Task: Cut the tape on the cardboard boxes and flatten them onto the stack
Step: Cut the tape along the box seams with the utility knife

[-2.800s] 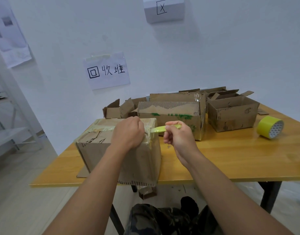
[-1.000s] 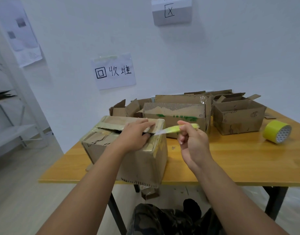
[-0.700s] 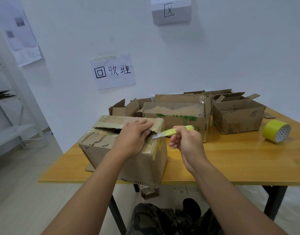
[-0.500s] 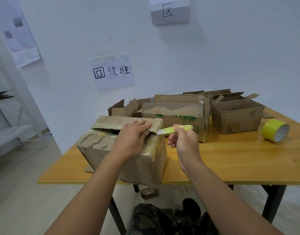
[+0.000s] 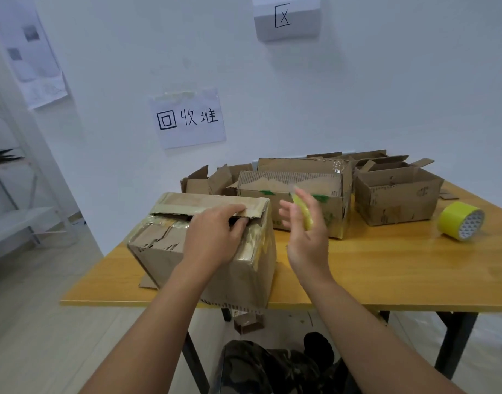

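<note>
The taped cardboard box [image 5: 204, 248] sits at the near left corner of the bench [image 5: 386, 268], its top seam partly split along the tape. It looks light, thin-walled and already crumpled, so it should fold easily once the seams are free; the glossy tape looks slick, so the bare flap edge is probably the better place to take hold. The left hand [image 5: 213, 240] rests on top with fingertips hooked under the far flap. The right hand [image 5: 306, 231], just beside the box at 3 o'clock, is blurred; its fingers look spread, with the yellow-green cutter [image 5: 302, 211] against them, and the grip cannot be told. At 12 o'clock stand opened boxes [image 5: 295, 200], contents unseen; at 2 o'clock, an open-topped box [image 5: 397, 200] and a yellow tape roll [image 5: 461, 220].
</note>
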A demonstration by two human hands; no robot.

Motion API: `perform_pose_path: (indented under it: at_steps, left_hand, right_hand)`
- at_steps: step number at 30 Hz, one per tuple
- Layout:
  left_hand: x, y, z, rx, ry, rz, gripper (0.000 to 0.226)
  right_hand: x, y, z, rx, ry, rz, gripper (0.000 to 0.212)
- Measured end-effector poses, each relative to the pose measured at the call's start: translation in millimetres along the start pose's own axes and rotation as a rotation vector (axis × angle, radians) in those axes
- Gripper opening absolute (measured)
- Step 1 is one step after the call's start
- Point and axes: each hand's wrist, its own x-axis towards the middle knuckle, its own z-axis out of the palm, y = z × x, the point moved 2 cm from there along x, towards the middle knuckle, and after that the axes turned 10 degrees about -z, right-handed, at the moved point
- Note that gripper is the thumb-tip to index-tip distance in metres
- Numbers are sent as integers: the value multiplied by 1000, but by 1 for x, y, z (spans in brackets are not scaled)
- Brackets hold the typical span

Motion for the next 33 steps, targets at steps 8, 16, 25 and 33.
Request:
perform_pose_path:
  at_steps: [8,16,25,33]
  left_hand:
    - [-9,-4,-11,-106,-26,-250,36]
    - [0,-72,-22,-26,2,-749,76]
    - [-27,-87,4,-888,-35,-987,95]
    - [-10,-47,-31,-879,187,-464,94]
  right_hand:
    - [-7,9,12,-349,-400,-226,38]
    - [-7,18,1,-399,-332,-282,35]
    - [30,21,25,-299,-423,76,35]
    - [4,17,0,-210,-356,-184,49]
